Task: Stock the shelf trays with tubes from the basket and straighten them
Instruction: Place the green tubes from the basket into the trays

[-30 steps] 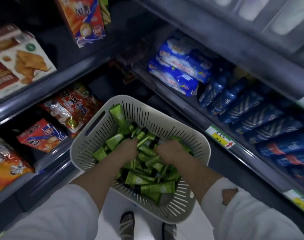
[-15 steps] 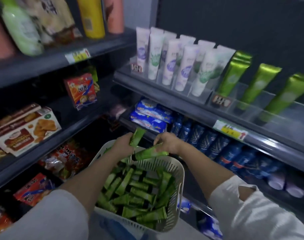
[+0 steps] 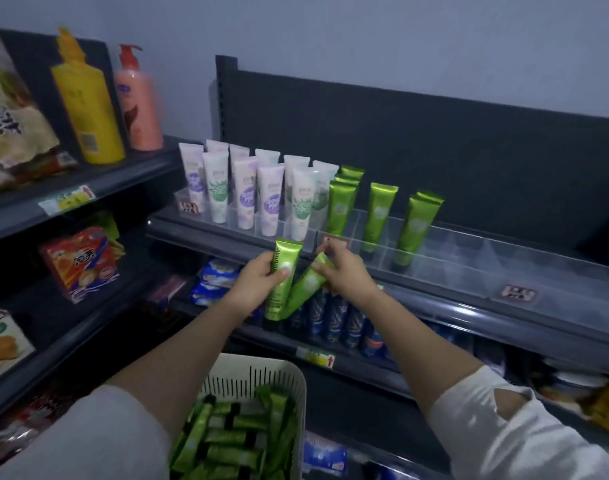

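Observation:
My left hand grips an upright green tube, flat end up. My right hand pinches a second green tube, which leans to the right beside the first. Both are held just below the front of the clear shelf trays. Several green tubes stand upright in those trays, right of the white tubes. The white slotted basket sits low at centre, holding several more green tubes.
The tray compartments to the right hold nothing. Blue tubes lie on the shelf below my hands. A yellow pump bottle and a pink one stand on the upper left shelf; snack packs fill the left shelves.
Both hands came up out of the basket, each with a green tube, and rose to the tray shelf. My view lifted from the basket to the shelf.

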